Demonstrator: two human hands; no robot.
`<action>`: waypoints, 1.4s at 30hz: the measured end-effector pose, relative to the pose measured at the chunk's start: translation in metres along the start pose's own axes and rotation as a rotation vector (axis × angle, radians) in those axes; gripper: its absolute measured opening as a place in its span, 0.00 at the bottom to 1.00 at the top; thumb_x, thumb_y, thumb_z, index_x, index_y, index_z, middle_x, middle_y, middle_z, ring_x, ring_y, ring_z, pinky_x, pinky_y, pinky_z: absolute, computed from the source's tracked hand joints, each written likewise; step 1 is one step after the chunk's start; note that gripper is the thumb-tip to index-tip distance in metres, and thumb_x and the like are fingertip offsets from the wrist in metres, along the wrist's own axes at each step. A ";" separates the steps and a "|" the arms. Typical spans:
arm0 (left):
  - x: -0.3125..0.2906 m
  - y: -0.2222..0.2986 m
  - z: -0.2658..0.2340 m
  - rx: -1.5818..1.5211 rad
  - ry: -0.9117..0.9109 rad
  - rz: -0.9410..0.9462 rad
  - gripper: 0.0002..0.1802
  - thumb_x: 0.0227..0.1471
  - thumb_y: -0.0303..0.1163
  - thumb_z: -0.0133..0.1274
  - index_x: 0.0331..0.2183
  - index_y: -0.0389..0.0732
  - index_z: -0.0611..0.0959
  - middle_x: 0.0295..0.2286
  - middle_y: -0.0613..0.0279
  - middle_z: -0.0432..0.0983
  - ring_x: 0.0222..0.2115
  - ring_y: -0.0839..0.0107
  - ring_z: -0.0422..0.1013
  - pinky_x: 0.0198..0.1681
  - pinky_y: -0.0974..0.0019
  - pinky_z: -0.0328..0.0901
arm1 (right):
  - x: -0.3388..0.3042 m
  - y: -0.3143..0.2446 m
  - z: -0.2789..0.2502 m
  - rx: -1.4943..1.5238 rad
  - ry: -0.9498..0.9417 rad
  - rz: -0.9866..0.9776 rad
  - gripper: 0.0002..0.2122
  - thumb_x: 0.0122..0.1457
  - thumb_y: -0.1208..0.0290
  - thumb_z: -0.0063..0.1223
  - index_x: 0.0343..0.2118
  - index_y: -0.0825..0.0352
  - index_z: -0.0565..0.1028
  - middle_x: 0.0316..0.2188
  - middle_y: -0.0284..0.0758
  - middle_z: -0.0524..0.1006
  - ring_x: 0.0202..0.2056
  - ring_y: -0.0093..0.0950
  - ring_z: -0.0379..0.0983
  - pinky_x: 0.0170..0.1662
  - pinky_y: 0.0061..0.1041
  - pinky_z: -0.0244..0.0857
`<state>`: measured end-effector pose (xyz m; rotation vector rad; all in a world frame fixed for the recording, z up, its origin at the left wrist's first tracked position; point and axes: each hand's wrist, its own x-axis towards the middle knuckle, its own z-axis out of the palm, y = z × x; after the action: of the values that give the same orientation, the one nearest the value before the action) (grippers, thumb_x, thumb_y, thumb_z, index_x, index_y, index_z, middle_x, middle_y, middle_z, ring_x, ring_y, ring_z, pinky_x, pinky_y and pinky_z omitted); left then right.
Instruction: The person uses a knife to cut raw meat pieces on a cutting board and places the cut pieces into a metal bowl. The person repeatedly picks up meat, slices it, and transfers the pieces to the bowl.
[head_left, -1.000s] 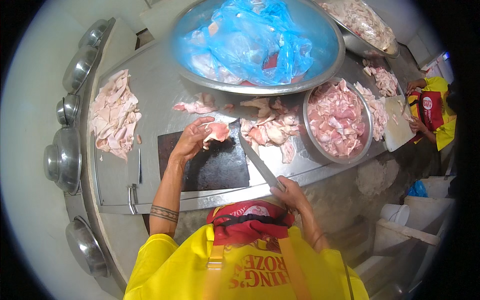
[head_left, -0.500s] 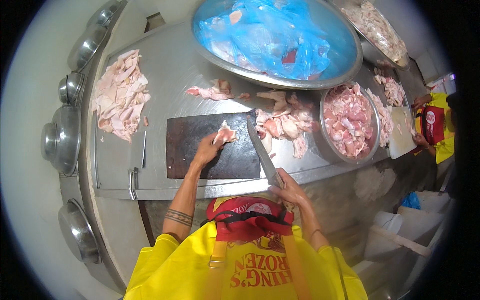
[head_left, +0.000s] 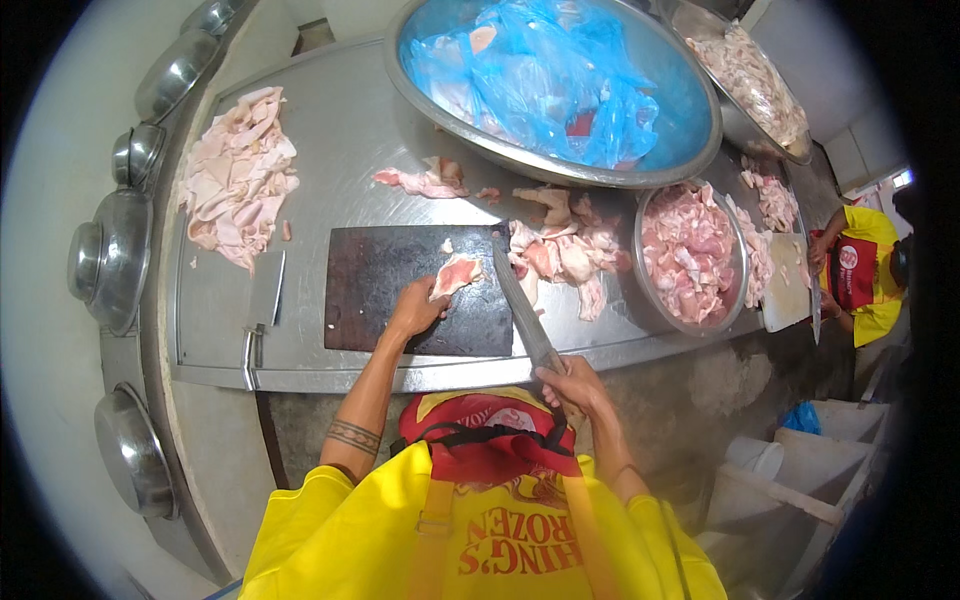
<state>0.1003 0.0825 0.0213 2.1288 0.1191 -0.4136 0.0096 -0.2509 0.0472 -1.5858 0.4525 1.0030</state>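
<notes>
My left hand (head_left: 416,306) grips a small piece of raw meat (head_left: 459,275), pinkish with pale fat, over the dark cutting board (head_left: 365,300). In my right hand (head_left: 572,383) is the handle of a long-bladed knife (head_left: 520,302); its blade points away from me across the board's right edge, apart from the held piece. A tiny white scrap (head_left: 447,245) lies on the board just beyond that piece. Loose cuts of raw meat (head_left: 570,254) are heaped past the blade, right of the board.
On the steel table (head_left: 320,150) are a pile of pale skin pieces (head_left: 240,180), a cleaver (head_left: 266,288), a large basin (head_left: 550,178) with a blue plastic bag (head_left: 540,80), and a bowl (head_left: 742,290) of cut meat. At the right, a co-worker (head_left: 860,270) holds a knife by a white board (head_left: 783,300).
The meat in my left hand has turned, showing a broader pink face, and a white scrap now lies apart from it. The view has shifted slightly. The co-worker's knife has come into sight.
</notes>
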 end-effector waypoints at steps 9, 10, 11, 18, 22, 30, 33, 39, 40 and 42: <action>-0.019 -0.018 0.000 0.225 0.019 -0.047 0.14 0.58 0.35 0.54 0.32 0.32 0.83 0.26 0.45 0.82 0.29 0.49 0.80 0.37 0.50 0.71 | -0.013 -0.025 0.009 -0.222 0.108 -0.129 0.20 0.68 0.54 0.54 0.34 0.71 0.73 0.18 0.31 0.73 0.15 0.21 0.70 0.17 0.24 0.65; -0.025 -0.014 -0.001 0.318 0.107 -0.034 0.13 0.57 0.34 0.55 0.32 0.33 0.84 0.28 0.44 0.82 0.30 0.47 0.79 0.38 0.49 0.71 | -0.013 -0.030 0.013 -0.227 0.124 -0.147 0.20 0.68 0.53 0.53 0.34 0.71 0.73 0.17 0.31 0.72 0.15 0.21 0.69 0.16 0.24 0.64; -0.030 -0.009 -0.002 0.411 0.164 -0.053 0.12 0.57 0.34 0.56 0.32 0.33 0.84 0.30 0.44 0.82 0.32 0.46 0.79 0.39 0.49 0.71 | -0.014 -0.033 0.017 -0.222 0.137 -0.163 0.21 0.69 0.53 0.52 0.34 0.71 0.72 0.17 0.31 0.72 0.14 0.21 0.69 0.16 0.24 0.64; 0.025 0.053 0.054 0.180 0.299 0.478 0.09 0.53 0.27 0.57 0.37 0.36 0.86 0.34 0.46 0.79 0.40 0.47 0.75 0.45 0.53 0.69 | -0.019 -0.030 0.000 -0.009 0.341 -0.270 0.19 0.69 0.54 0.50 0.33 0.70 0.72 0.15 0.31 0.71 0.12 0.21 0.68 0.14 0.26 0.61; 0.079 0.079 0.122 0.442 0.334 0.713 0.11 0.54 0.27 0.53 0.39 0.36 0.85 0.38 0.47 0.80 0.44 0.50 0.74 0.49 0.54 0.69 | -0.035 -0.018 -0.035 -0.038 0.419 -0.203 0.20 0.69 0.53 0.52 0.32 0.70 0.73 0.15 0.31 0.71 0.12 0.22 0.67 0.14 0.26 0.59; 0.130 0.101 0.088 0.066 0.019 0.401 0.15 0.54 0.32 0.60 0.42 0.34 0.85 0.39 0.45 0.83 0.35 0.56 0.81 0.37 0.56 0.74 | -0.062 0.027 -0.054 0.064 0.421 -0.195 0.19 0.69 0.53 0.51 0.36 0.70 0.73 0.16 0.31 0.71 0.13 0.21 0.68 0.16 0.25 0.60; 0.113 0.107 0.028 -0.469 -0.211 0.159 0.17 0.59 0.25 0.56 0.50 0.32 0.80 0.44 0.59 0.82 0.39 0.68 0.79 0.40 0.66 0.75 | -0.064 0.027 -0.051 0.040 0.361 -0.204 0.19 0.68 0.55 0.52 0.36 0.70 0.74 0.16 0.31 0.72 0.14 0.21 0.69 0.17 0.24 0.61; 0.057 0.092 -0.082 -0.336 -0.045 0.261 0.15 0.59 0.20 0.50 0.48 0.33 0.80 0.49 0.59 0.79 0.50 0.69 0.74 0.54 0.67 0.68 | -0.044 -0.001 -0.028 -0.521 0.151 -0.232 0.23 0.64 0.51 0.54 0.41 0.72 0.78 0.25 0.48 0.80 0.28 0.44 0.79 0.35 0.40 0.71; 0.049 0.084 -0.091 -0.311 -0.006 0.302 0.15 0.58 0.19 0.50 0.48 0.33 0.81 0.49 0.58 0.79 0.50 0.68 0.74 0.55 0.67 0.67 | -0.035 -0.007 -0.019 -0.613 0.081 -0.267 0.23 0.64 0.50 0.54 0.41 0.72 0.79 0.28 0.49 0.81 0.31 0.47 0.79 0.38 0.42 0.71; 0.029 0.062 -0.102 -0.257 0.092 0.409 0.16 0.55 0.18 0.50 0.46 0.33 0.82 0.48 0.56 0.80 0.50 0.67 0.74 0.56 0.67 0.65 | -0.016 -0.016 0.000 -0.789 -0.058 -0.353 0.24 0.64 0.47 0.52 0.41 0.70 0.80 0.32 0.53 0.81 0.37 0.53 0.79 0.43 0.45 0.71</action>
<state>0.1679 0.1292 0.1124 1.8573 -0.1992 -0.0539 0.0125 -0.2503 0.0692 -2.2199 -0.3131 0.9987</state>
